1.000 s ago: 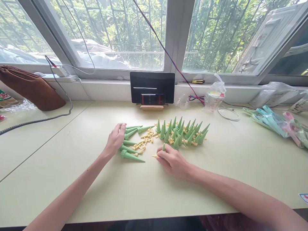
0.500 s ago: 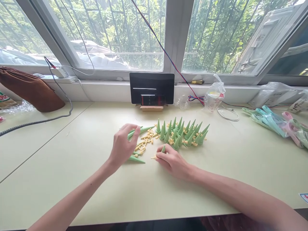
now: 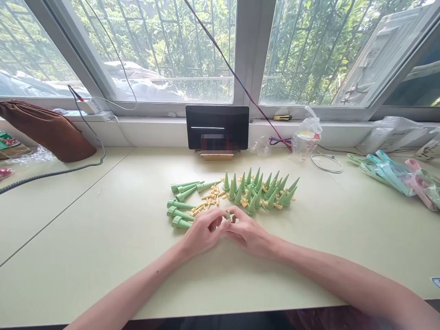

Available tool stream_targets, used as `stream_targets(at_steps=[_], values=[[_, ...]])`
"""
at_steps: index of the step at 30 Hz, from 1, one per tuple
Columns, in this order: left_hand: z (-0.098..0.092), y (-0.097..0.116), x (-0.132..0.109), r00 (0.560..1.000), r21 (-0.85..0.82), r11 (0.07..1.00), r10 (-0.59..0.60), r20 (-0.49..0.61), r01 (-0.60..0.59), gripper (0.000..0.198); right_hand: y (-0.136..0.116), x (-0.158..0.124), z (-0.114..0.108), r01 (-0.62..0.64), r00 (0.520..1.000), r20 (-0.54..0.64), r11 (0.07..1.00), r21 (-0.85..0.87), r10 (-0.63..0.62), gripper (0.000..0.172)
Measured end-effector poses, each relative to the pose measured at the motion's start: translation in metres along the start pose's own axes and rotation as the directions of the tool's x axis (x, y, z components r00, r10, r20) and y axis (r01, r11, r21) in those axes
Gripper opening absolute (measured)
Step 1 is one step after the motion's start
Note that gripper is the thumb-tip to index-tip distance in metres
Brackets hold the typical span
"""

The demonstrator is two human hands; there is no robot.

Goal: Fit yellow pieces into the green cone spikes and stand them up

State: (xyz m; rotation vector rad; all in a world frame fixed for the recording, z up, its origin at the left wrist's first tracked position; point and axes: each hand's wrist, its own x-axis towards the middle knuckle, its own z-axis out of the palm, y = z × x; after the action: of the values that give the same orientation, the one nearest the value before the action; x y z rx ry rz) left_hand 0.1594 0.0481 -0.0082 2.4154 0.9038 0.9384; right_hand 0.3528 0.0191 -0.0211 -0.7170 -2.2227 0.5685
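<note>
My right hand (image 3: 245, 229) pinches a green watering spike (image 3: 228, 214), its pointed tip up between the fingers. My left hand (image 3: 206, 228) meets it there, thumb and fingertips closed on the same spike from the left. The small yellow valve on this spike is hidden by the fingers. Behind my left hand lie several loose green spikes (image 3: 180, 212) on their sides, and a scatter of yellow valves (image 3: 209, 199). To the right, several spikes (image 3: 252, 201) stand point up in a dense group, with yellow valves showing at their bases.
A dark tablet (image 3: 217, 123) leans on a small stand at the back. Right of it are a bagged cup (image 3: 305, 137), a coiled white cable (image 3: 326, 163) and bagged pastel plastic pieces (image 3: 388, 172). A brown pouch (image 3: 51, 133) and a braided cord (image 3: 55, 173) lie left.
My left hand has come down and right from over the loose spikes to the spike in my right hand. The loose spikes on the left are uncovered. My right hand has barely moved.
</note>
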Motion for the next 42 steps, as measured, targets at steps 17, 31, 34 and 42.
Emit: stream_targets(at_steps=[17, 31, 34, 42], values=[[-0.012, -0.002, 0.000, 0.967, -0.168, 0.965, -0.224, -0.125, 0.202, 0.014, 0.002, -0.004, 0.003, 0.026, 0.914, -0.404, 0.999, -0.043, -0.042, 0.020], [-0.009, 0.009, 0.005, 0.911, -0.671, 0.638, -0.386, 0.146, 0.378, 0.029, 0.006, -0.005, 0.008, -0.175, 0.932, -0.317, 0.984, 0.033, 0.177, 0.025], [-0.008, 0.008, 0.005, 0.930, -0.652, 0.672, -0.333, 0.156, 0.350, 0.027, 0.006, -0.004, 0.008, -0.190, 0.935, -0.299, 0.981, 0.021, 0.188, 0.029], [-0.008, 0.005, 0.003, 0.950, -0.556, 0.771, -0.275, 0.149, 0.310, 0.026, 0.007, -0.004, 0.007, -0.213, 0.932, -0.297, 0.977, 0.018, 0.209, 0.033]])
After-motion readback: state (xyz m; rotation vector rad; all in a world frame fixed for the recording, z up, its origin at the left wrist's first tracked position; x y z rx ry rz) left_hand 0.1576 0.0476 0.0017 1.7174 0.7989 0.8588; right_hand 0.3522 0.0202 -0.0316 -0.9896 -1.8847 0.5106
